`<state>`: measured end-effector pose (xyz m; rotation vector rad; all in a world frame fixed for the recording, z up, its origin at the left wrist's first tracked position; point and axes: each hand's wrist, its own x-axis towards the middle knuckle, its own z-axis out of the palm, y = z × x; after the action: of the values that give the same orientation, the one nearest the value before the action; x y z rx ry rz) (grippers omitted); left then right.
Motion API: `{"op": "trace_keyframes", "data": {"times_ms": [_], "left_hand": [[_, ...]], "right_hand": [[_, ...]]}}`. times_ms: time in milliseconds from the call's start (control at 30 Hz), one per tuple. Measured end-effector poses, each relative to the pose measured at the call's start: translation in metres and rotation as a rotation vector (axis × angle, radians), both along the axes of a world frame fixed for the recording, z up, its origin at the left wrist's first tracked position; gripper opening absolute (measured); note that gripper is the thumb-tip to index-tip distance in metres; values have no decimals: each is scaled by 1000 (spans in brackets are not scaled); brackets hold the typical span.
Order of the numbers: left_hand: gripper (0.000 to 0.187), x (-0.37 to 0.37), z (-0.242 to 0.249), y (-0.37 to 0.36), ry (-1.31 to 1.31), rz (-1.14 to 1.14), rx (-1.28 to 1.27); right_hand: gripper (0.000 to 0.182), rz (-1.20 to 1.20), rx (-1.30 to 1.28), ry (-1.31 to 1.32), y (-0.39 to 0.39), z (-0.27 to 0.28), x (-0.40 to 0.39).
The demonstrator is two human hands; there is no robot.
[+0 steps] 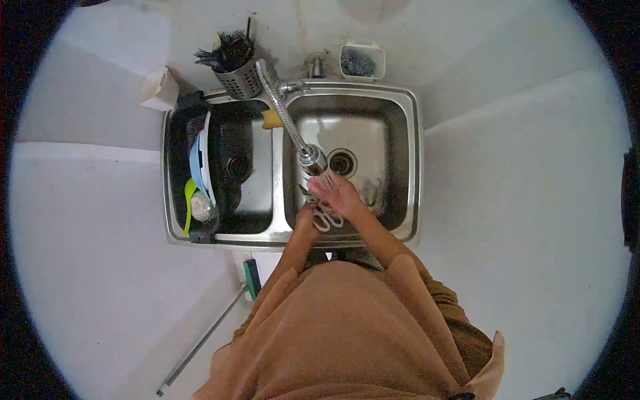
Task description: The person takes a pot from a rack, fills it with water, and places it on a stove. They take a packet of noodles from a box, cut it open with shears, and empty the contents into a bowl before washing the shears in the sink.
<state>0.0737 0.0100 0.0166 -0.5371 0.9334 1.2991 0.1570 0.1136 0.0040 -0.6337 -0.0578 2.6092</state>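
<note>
In the right basin of the sink (412,167), my left hand (306,219) is closed around a pair of scissors (325,222). The scissors have pale loop handles toward me and dark blades pointing away. My right hand (340,195) is just beside them, under the faucet head (312,160), its fingers stretched out in the running water. Part of the scissors is hidden behind my hands.
In the left basin a dish rack (203,227) holds a blue-white plate (200,160) and a green item (189,200). Behind the sink stand a perforated utensil holder (240,83) and a white tub with a scouring pad (360,63). A yellow sponge (272,119) lies on the divider.
</note>
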Motion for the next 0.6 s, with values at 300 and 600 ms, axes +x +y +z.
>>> {"op": "trace_keyframes", "data": {"times_ms": [300, 600], "left_hand": [[24, -2, -8, -16, 202, -221, 23], [15, 1, -7, -28, 373, -81, 46]], "right_hand": [[22, 569, 736, -676, 44, 44, 36], [32, 642, 961, -949, -23, 51, 47]]}}
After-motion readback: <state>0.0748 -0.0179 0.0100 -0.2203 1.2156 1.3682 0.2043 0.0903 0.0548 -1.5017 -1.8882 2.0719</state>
